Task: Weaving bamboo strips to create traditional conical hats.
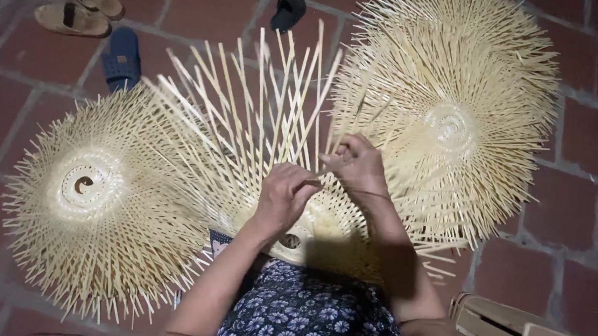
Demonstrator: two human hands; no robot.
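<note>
- Left hand (281,196) — fingers curled, pinching a thin bamboo strip (340,186) over the half-woven bamboo piece (259,137) on the lap.
- Right hand (355,163) closed around the upright slats just beside the left.
- Finished woven disc (93,196) on the brick floor (581,139) at left, another (457,109) at right.
- Sandals (79,5) and a blue slipper (121,56) top left — wooden crate (512,334) bottom right.

No pkgs, labels, signs or screens in view anywhere.
</note>
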